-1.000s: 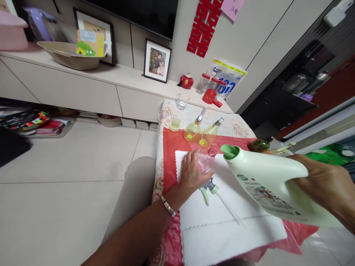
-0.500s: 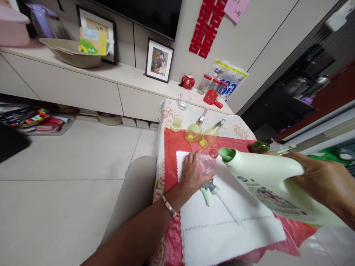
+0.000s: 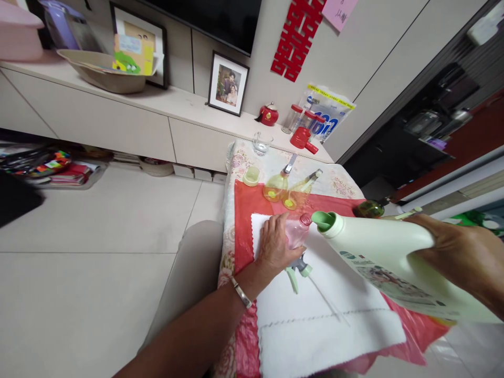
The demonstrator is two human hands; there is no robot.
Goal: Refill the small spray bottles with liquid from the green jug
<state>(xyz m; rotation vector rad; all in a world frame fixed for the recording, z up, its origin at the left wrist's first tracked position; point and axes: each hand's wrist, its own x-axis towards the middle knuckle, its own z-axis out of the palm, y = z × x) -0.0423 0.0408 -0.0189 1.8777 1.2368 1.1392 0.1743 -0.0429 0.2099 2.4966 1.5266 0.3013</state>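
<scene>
My left hand is wrapped round a clear pink bottle with an open threaded neck, standing on a white cloth. By its handle my right hand grips a large pale green jug, tilted nearly on its side. The jug's green spout is close beside the pink bottle's mouth; I cannot make out any liquid between them. A spray trigger head with a thin dip tube lies on the cloth just below my left hand.
Behind the bottle stand two clear bottles of yellow liquid, a pale green cap and a glass cup. A dark green bottle lies at the right. A low cabinet with jars borders the table's far side.
Both hands hold almost the same position, with the jug still tilted at the pink bottle's mouth. The whole view has shifted only slightly.
</scene>
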